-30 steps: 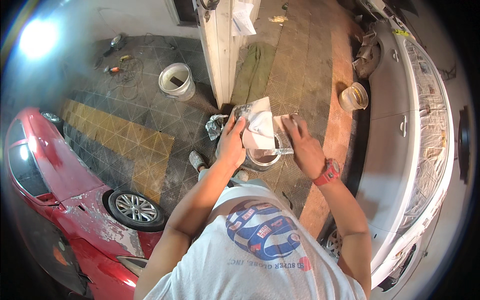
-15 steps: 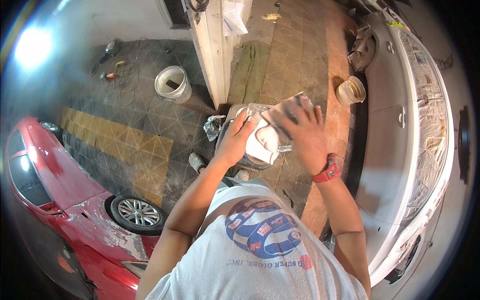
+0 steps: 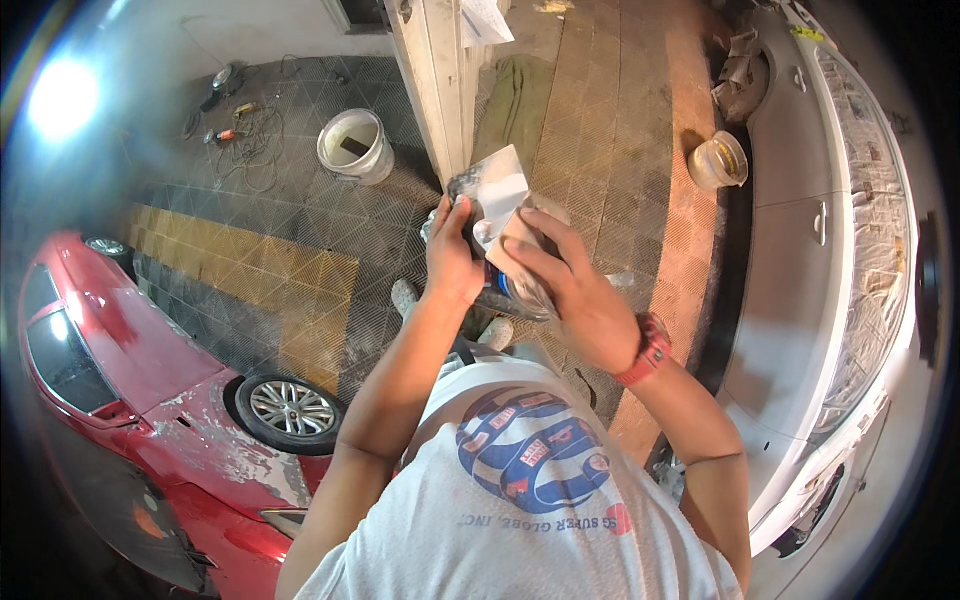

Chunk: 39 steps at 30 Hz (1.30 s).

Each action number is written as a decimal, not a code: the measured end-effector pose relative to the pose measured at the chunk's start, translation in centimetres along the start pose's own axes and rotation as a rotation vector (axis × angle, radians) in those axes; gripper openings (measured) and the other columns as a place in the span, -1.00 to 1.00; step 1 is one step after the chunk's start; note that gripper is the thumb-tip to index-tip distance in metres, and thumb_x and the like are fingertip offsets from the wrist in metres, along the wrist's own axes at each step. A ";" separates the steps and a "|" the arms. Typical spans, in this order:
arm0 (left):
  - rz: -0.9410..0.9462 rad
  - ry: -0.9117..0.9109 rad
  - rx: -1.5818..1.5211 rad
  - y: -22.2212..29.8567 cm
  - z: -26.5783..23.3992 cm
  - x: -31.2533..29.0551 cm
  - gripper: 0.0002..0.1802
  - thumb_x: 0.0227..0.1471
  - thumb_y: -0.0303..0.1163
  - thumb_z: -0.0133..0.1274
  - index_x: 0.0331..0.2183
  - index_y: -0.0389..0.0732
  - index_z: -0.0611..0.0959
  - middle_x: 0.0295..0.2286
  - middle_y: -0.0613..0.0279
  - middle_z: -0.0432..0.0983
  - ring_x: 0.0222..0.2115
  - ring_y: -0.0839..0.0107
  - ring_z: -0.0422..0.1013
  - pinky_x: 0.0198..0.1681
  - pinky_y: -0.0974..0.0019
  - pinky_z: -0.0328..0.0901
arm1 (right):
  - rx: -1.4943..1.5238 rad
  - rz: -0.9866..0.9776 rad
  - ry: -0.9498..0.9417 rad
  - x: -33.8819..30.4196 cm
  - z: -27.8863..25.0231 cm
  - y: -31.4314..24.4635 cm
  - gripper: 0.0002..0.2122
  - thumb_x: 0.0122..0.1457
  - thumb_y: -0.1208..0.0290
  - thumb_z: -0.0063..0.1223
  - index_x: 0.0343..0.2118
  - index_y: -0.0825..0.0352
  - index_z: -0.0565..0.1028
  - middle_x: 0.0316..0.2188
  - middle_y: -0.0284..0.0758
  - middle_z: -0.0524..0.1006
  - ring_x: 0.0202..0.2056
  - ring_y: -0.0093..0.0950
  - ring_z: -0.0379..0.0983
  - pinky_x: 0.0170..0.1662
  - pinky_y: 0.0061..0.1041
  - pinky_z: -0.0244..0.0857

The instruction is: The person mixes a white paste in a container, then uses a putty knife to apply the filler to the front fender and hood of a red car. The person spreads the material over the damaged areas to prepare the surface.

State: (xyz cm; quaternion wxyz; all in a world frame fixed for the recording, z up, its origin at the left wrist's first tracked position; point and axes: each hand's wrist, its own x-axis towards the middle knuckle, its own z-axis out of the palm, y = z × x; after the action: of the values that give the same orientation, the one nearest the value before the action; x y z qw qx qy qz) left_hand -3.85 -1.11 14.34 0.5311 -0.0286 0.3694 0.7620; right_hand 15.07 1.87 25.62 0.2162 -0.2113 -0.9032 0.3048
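Note:
My left hand [image 3: 455, 262] is closed on the edge of a flat, pale plate [image 3: 508, 163] smeared with white paste [image 3: 498, 197]. The plate is tilted up in front of me. Closed round a thin tan flat spreader [image 3: 512, 258], my right hand [image 3: 580, 290] brings it against the paste at the plate's lower side. A red watch sits on the right wrist. Below the hands, a bit of a blue-rimmed container [image 3: 502, 284] shows; the rest is hidden behind the hands and plate.
A white bucket [image 3: 372, 163] with a dark block inside stands ahead to the left. A translucent tub [image 3: 718, 162] is by the white car [image 3: 790, 250], its windows papered over. The red car [image 3: 150, 370] with sanded patches is at left. A post [image 3: 430, 90] rises ahead; cords [image 3: 258, 150] lie beyond.
The plate has swung upward and tilted. My right hand has moved down and left, turning the spreader from above the plate to its lower side. The view has shifted slightly.

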 end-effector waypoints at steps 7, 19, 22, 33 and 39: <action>-0.158 -0.105 0.050 3.8 -6.6 3.6 -0.54 0.43 -0.27 0.09 0.22 -0.29 0.54 0.13 0.11 0.58 0.19 0.22 0.48 0.26 0.06 0.38 | -0.165 0.470 -0.096 1.1 6.2 8.8 -0.35 0.25 0.62 0.15 0.40 0.26 0.20 0.22 0.05 0.38 0.08 -0.03 0.56 0.13 -0.22 0.51; -0.524 -0.095 0.331 17.1 -16.9 13.5 -0.40 0.51 -0.12 -0.07 0.34 -0.33 0.40 0.22 0.06 0.51 0.25 0.17 0.43 0.35 0.02 0.29 | 1.451 1.105 0.652 12.7 30.8 12.2 -0.61 0.44 0.05 0.19 0.01 0.33 0.56 -0.26 -0.30 0.68 -0.37 -0.41 0.66 -0.33 -0.46 0.56; -0.551 -0.038 0.458 21.8 -18.4 16.2 -0.42 0.52 -0.13 -0.09 0.34 -0.30 0.40 0.22 0.07 0.50 0.25 0.18 0.43 0.34 0.02 0.30 | -0.017 1.126 0.476 9.5 36.2 19.8 -0.61 0.42 0.32 0.08 0.25 0.31 0.42 0.04 -0.07 0.57 -0.07 -0.16 0.62 -0.07 -0.23 0.58; -0.595 -0.057 0.759 28.9 -19.2 22.8 -0.45 0.47 -0.09 0.03 0.28 -0.24 0.50 0.17 0.11 0.55 0.19 0.15 0.48 0.31 -0.02 0.35 | -0.226 1.315 0.079 9.0 38.7 25.1 -0.65 0.35 0.45 -0.05 0.18 0.15 0.47 0.09 -0.08 0.43 0.13 -0.05 0.47 0.05 -0.06 0.53; -0.748 -0.291 0.826 24.3 -16.5 23.5 -0.46 0.49 -0.13 -0.03 0.29 -0.26 0.48 0.18 0.07 0.55 0.19 0.15 0.49 0.32 -0.01 0.36 | 0.001 1.186 0.646 7.6 35.6 11.3 -0.57 0.19 0.56 0.21 0.14 0.24 0.51 -0.16 -0.14 0.58 -0.11 -0.13 0.62 -0.09 -0.20 0.56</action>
State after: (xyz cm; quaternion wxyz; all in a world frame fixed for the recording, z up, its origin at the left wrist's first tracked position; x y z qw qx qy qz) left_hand -40.03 3.64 5.06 0.7771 0.1574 0.5241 0.3110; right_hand -6.78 -2.41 -5.32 0.2716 -0.7517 -0.5242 0.2939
